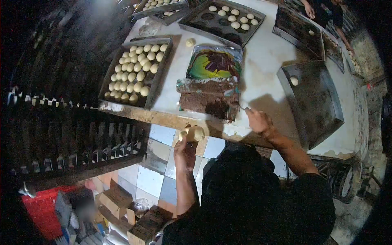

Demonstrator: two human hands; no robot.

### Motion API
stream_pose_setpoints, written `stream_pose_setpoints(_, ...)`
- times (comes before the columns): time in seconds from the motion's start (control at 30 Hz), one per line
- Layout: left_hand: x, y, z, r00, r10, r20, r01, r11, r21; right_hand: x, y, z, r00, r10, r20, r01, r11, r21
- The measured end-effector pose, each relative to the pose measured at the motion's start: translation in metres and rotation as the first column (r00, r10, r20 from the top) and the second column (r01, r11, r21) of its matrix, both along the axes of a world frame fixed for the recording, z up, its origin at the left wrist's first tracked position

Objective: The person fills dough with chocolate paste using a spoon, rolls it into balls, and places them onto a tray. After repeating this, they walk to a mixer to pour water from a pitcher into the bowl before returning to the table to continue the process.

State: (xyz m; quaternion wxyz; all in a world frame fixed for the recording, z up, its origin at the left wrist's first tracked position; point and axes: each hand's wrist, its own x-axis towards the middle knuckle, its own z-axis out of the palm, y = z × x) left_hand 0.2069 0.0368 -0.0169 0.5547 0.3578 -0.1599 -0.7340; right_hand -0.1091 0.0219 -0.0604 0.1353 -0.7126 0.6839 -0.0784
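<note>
My left hand is closed on a piece of pale dough, held just off the table's front edge. The dough looks flattened, with rounded ends. My right hand is closed on a thin tool, most of it hidden by the fingers. The tool's far end is at the right side of a slab of brown, chocolate-like filling. This filling sits in an opened, colourful plastic wrapper folded back on the table. A dark hollow shows in its lower right part. Behind the wrapper lies a single dough ball.
A tray full of dough balls stands left on the table. Another tray at the back holds several balls. One ball lies in the right tray. Another person's hand appears at the far right. Cardboard boxes are on the floor.
</note>
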Motion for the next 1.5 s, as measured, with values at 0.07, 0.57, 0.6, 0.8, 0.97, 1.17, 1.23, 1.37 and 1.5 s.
stream_pose_setpoints(0.07, -0.013, -0.009, 0.001, 0.997, 0.014, 0.071, -0.014, 1.000, -0.003, -0.008, -0.011, 0.011, 0.995, 0.102, -0.005, -0.101, 0.991, 0.085)
stream_pose_setpoints(0.57, -0.094, -0.044, -0.017, 0.991, -0.083, 0.109, 0.056, 0.971, 0.232, -0.033, -0.017, 0.045, 0.618, 0.097, 0.780, -0.229, 0.971, 0.061)
stream_pose_setpoints(0.6, -0.101, -0.045, -0.012, 0.991, -0.131, 0.019, 0.122, 0.961, 0.250, -0.023, -0.013, 0.036, 0.626, 0.154, 0.765, -0.180, 0.982, -0.051)
stream_pose_setpoints(0.8, -0.108, -0.054, -0.006, 0.985, -0.132, -0.112, 0.155, 0.958, 0.242, -0.020, 0.000, 0.013, 0.923, 0.214, 0.321, -0.179, 0.975, -0.135)
stream_pose_setpoints(0.97, -0.079, -0.043, 0.004, 0.987, -0.042, -0.154, 0.054, 0.996, 0.076, -0.027, 0.007, -0.036, 0.969, 0.173, 0.175, -0.100, 0.927, -0.362)
stream_pose_setpoints(1.17, -0.050, -0.017, 0.030, 0.999, -0.031, -0.023, 0.028, 0.991, -0.133, 0.094, -0.004, 0.069, 0.560, 0.281, 0.780, -0.007, 0.942, -0.334)
stream_pose_setpoints(1.23, -0.047, 0.006, 0.038, 0.881, 0.134, 0.454, 0.076, 0.907, -0.415, 0.140, 0.007, 0.105, 0.570, 0.288, 0.770, 0.022, 0.931, -0.365)
stream_pose_setpoints(1.37, -0.001, 0.044, 0.068, 0.369, 0.528, 0.765, 0.253, 0.735, -0.629, 0.210, 0.040, 0.154, 0.774, 0.322, 0.546, -0.010, 0.867, -0.498)
stream_pose_setpoints(1.5, 0.054, 0.089, 0.074, 0.967, 0.241, 0.088, -0.161, 0.838, -0.522, 0.246, 0.073, 0.164, 0.694, 0.565, 0.446, -0.113, 0.698, -0.707)
